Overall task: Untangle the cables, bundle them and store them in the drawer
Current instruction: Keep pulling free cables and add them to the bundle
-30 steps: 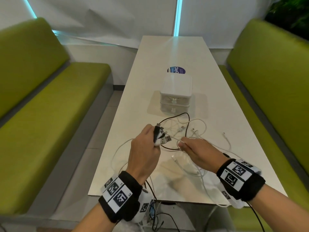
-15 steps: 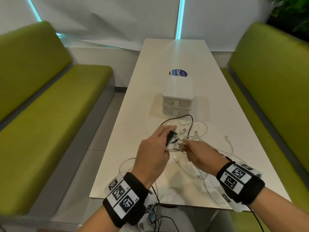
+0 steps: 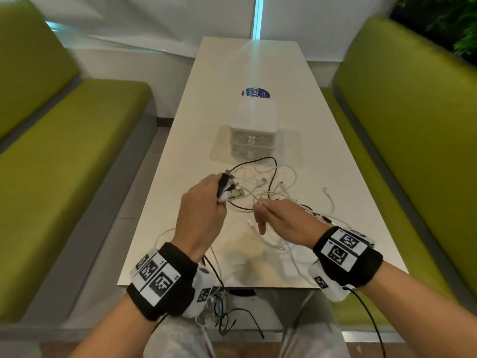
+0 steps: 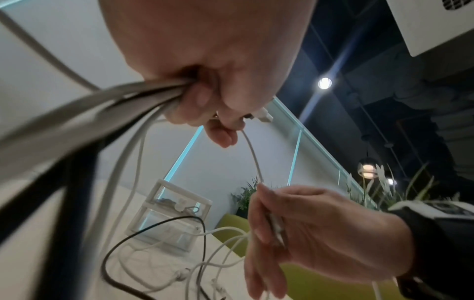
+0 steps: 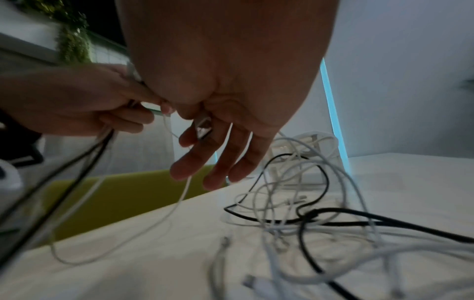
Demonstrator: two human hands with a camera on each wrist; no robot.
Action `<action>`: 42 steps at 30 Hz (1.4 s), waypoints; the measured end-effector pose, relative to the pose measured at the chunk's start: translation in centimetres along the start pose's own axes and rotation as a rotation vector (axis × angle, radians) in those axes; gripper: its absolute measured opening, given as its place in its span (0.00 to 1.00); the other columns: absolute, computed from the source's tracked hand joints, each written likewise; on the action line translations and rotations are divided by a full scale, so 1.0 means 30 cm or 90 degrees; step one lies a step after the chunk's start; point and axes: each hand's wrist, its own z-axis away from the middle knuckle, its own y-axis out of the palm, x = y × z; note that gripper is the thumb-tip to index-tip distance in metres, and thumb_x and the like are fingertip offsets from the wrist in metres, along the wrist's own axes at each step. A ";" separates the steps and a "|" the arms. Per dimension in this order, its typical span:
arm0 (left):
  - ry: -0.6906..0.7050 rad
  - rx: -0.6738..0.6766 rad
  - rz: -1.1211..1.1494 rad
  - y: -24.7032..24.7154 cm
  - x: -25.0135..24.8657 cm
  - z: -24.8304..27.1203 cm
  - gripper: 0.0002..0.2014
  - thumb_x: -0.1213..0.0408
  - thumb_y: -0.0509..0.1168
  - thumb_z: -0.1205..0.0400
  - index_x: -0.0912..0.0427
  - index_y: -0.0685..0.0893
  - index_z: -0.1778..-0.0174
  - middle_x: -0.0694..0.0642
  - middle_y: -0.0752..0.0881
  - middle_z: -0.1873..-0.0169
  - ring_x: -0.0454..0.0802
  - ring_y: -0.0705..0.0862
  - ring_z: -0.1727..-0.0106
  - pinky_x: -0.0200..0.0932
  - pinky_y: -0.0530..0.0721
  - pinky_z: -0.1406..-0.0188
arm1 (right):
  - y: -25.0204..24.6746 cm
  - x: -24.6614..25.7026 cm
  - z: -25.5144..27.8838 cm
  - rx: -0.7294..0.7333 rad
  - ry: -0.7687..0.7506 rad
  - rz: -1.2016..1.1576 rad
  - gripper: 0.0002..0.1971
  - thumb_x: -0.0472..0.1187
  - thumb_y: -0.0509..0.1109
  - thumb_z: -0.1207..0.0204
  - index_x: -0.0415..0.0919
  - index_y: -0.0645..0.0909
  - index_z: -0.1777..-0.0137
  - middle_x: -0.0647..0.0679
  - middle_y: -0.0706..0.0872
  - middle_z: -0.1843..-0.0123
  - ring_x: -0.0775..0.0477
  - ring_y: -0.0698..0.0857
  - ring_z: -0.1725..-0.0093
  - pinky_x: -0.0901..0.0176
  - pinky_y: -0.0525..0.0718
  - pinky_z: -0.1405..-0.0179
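A tangle of white cables (image 3: pixel 284 177) with one black cable (image 3: pixel 274 174) lies on the white table (image 3: pixel 180 156), in front of a small white two-drawer unit (image 3: pixel 254 125) whose drawers are closed. My left hand (image 3: pixel 222 192) grips a bundle of several cable ends, with USB plugs (image 3: pixel 232 193) sticking out of the fist (image 4: pixel 184 91). My right hand (image 3: pixel 258 206) pinches a thin white cable (image 4: pixel 254 158) that runs up to the left hand. A metal plug (image 5: pixel 204 127) lies against the right fingers (image 5: pixel 195 162), which hang straight.
Green benches (image 3: pixel 64 151) run along both sides of the table. A round blue sticker (image 3: pixel 255 93) lies behind the drawer unit. More cables (image 3: pixel 289 249) trail over the table's near edge, and wrist-camera wires (image 3: pixel 227 316) hang below it.
The two hands met at the bundle half a second ago and have since parted. The left hand drew back left with the plugs, and the right hand now holds a white cable stretched from it.
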 end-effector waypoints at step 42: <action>-0.106 0.256 0.343 -0.084 -0.023 0.018 0.13 0.70 0.58 0.13 0.65 0.89 0.53 0.62 0.90 0.59 0.27 0.77 0.78 0.30 0.70 0.81 | 0.187 0.079 0.071 0.343 0.081 0.321 0.09 0.43 0.67 0.20 0.36 0.80 0.56 0.44 0.80 0.60 0.42 0.78 0.61 0.61 0.70 0.72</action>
